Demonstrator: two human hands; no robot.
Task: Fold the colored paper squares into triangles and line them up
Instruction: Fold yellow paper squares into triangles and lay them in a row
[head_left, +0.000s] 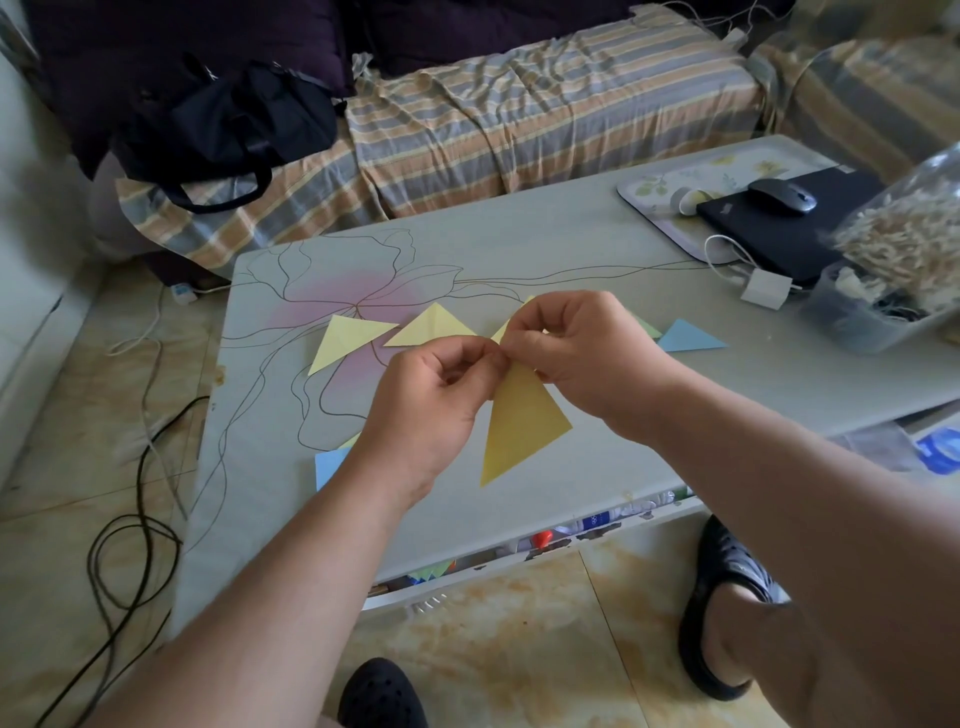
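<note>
a person's black sandals (727, 613) stand on the tiled floor at the near edge of a low grey table (519, 249). above the tabletop, the left hand (431, 400) and right hand (576, 353) meet, both with fingers curled, pinching the top corner of a folded yellow triangle (519, 426) that hangs point-up between them, its long edges slanting down toward the near side. a blue paper square (328, 465) lies on the table just left of the left wrist, partly hidden. farther off, a row of folded triangles lies across the table: a pale yellow triangle (345, 340) at left, a second yellow triangle (430, 327) beside it, another mostly hidden behind the right hand, then a blue triangle (688, 338) at right. at the far right, a computer mouse (782, 196) rests on a dark laptop (779, 228). beyond the table, a black bag (234, 130) sits on a striped sofa (545, 104).
</note>
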